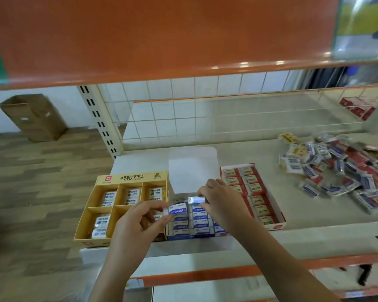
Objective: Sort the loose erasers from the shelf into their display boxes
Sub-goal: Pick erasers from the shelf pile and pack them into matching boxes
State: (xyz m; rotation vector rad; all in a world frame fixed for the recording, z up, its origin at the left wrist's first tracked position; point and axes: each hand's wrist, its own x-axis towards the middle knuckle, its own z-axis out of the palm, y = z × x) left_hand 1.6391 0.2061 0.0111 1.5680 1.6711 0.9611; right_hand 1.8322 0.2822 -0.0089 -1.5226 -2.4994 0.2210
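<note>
Left hand (140,219): pinching a blue-and-white wrapped eraser (177,209) over the blue display box (189,236).
Right hand (218,199): pressing another blue-sleeved eraser (197,200) into that box's back row.
Risk: a tight row — forcing could pop neighbours out.
Loose pile (336,171): well right of the box.

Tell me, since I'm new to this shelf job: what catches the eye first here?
Two hands meet over the blue display box at the shelf's front: the left hand pinches a blue eraser, and the right hand holds another eraser over its rows. A yellow box and a red box flank it, and a loose eraser pile lies at the right.
</note>
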